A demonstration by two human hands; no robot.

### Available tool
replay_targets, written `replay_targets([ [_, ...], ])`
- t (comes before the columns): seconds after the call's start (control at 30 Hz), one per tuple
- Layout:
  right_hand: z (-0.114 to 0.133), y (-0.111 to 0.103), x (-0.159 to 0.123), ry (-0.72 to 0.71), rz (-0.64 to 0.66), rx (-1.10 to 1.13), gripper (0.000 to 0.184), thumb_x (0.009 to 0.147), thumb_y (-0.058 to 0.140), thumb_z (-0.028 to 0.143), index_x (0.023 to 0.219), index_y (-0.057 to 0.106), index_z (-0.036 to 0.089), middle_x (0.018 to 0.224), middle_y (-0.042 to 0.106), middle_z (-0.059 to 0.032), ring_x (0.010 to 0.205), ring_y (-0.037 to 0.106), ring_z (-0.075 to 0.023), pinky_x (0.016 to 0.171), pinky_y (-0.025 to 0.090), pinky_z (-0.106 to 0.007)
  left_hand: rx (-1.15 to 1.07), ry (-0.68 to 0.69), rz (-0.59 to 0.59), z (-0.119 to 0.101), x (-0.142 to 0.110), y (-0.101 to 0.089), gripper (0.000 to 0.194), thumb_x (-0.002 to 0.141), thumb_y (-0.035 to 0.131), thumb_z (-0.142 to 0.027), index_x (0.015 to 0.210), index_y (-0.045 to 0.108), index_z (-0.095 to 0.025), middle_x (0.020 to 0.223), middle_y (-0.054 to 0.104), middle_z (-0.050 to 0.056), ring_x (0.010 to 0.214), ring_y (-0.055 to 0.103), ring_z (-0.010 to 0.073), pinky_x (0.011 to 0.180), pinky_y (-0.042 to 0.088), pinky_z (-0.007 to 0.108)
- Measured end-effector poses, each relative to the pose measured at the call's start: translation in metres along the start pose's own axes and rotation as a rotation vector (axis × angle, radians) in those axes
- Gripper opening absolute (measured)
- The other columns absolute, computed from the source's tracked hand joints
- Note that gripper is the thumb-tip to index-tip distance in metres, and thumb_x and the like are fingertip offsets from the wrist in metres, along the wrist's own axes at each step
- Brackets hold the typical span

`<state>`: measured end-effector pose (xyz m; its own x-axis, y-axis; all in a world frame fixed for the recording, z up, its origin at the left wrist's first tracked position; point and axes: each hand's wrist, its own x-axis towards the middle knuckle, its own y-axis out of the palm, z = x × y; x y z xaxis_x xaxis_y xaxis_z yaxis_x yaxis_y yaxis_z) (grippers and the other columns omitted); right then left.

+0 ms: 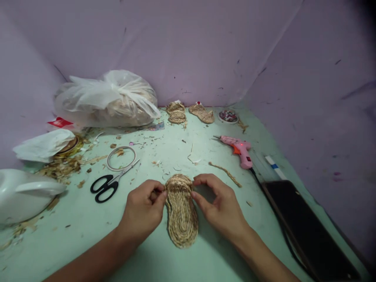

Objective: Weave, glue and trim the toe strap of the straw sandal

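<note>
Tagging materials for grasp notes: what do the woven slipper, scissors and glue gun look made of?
Woven slipper: probably dried plant fibre, matte; coarse coiled cords show.
Scissors: likely metal blades, grey; smooth black handles, probably plastic.
Glue gun: likely hard plastic, pink, slight sheen; nozzle looks metallic.

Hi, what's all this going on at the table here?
A person is handling a small woven slipper lying on the green table. The left hand pinches one side near the band across it, and the right hand touches the other side. Scissors lie to the left, a pink glue gun to the right, and two other woven slippers at the back.
</note>
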<state>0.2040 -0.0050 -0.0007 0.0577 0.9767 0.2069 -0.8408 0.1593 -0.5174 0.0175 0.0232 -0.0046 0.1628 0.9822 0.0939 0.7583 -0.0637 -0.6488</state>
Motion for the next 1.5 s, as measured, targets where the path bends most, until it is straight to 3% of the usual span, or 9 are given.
replay_targets([
  [0.13, 0.000, 0.003, -0.001, -0.069, 0.028, -0.012, 0.018, 0.073, 0.057, 0.010, 0.086, 0.063, 0.020, 0.088, 0.062, -0.0060, 0.085, 0.059, -0.0203, 0.075, 0.049, -0.037, 0.020, 0.073, 0.019, 0.003, 0.000, 0.003, 0.006, 0.074, 0.055, -0.020, 0.072, 0.059, -0.017, 0.063, 0.059, -0.001, 0.049, 0.052, 0.0092, 0.048, 0.043, 0.021],
  [0.47, -0.002, 0.005, -0.001, -0.069, 0.039, -0.061, 0.010, 0.072, 0.057, 0.011, 0.073, 0.055, 0.021, 0.083, 0.060, -0.0042, 0.079, 0.057, -0.0193, 0.070, 0.048, -0.033, -0.017, 0.286, -0.003, 0.003, -0.005, 0.005, 0.010, 0.074, 0.051, -0.009, 0.071, 0.057, -0.017, 0.071, 0.055, 0.001, 0.058, 0.051, 0.0094, 0.051, 0.042, 0.021],
  [0.63, -0.002, 0.005, -0.002, -0.058, 0.021, -0.089, 0.013, 0.071, 0.057, 0.012, 0.080, 0.055, 0.021, 0.080, 0.060, -0.0034, 0.076, 0.057, -0.0194, 0.070, 0.048, -0.034, 0.032, 0.223, 0.037, 0.004, -0.006, 0.004, 0.008, 0.072, 0.052, -0.009, 0.072, 0.052, -0.017, 0.073, 0.053, 0.000, 0.056, 0.050, 0.0085, 0.050, 0.041, 0.021],
  [0.87, 0.000, 0.007, -0.002, -0.135, 0.018, -0.042, 0.018, 0.072, 0.057, 0.011, 0.086, 0.061, 0.022, 0.093, 0.059, -0.0069, 0.087, 0.058, -0.0212, 0.074, 0.049, -0.035, 0.016, 0.294, 0.003, 0.004, -0.007, 0.002, 0.010, 0.073, 0.052, -0.009, 0.078, 0.052, -0.018, 0.075, 0.053, 0.001, 0.060, 0.052, 0.0099, 0.053, 0.044, 0.022],
  [1.03, -0.003, 0.008, -0.002, -0.176, 0.003, -0.026, 0.021, 0.074, 0.055, 0.011, 0.091, 0.057, 0.022, 0.091, 0.061, -0.0064, 0.088, 0.058, -0.0213, 0.076, 0.049, -0.036, 0.016, 0.196, -0.023, 0.005, -0.008, 0.003, 0.030, 0.071, 0.054, -0.009, 0.101, 0.052, -0.017, 0.081, 0.055, 0.002, 0.056, 0.051, 0.0086, 0.047, 0.044, 0.020],
  [1.23, -0.005, 0.010, -0.003, -0.220, 0.038, -0.048, 0.024, 0.075, 0.054, 0.009, 0.095, 0.057, 0.022, 0.094, 0.062, -0.0070, 0.089, 0.058, -0.0211, 0.077, 0.050, -0.036, -0.017, 0.269, 0.015, 0.006, -0.009, 0.004, 0.022, 0.071, 0.051, -0.006, 0.091, 0.056, -0.017, 0.086, 0.056, 0.003, 0.058, 0.050, 0.0082, 0.048, 0.044, 0.020],
  [1.5, -0.006, 0.013, -0.005, -0.218, -0.002, -0.106, 0.019, 0.078, 0.053, 0.014, 0.095, 0.057, 0.022, 0.092, 0.064, -0.0069, 0.087, 0.059, -0.0209, 0.075, 0.050, -0.037, 0.020, 0.201, 0.037, 0.005, -0.009, 0.003, 0.022, 0.072, 0.055, -0.012, 0.094, 0.056, -0.017, 0.082, 0.055, 0.002, 0.060, 0.051, 0.0098, 0.049, 0.043, 0.021],
])
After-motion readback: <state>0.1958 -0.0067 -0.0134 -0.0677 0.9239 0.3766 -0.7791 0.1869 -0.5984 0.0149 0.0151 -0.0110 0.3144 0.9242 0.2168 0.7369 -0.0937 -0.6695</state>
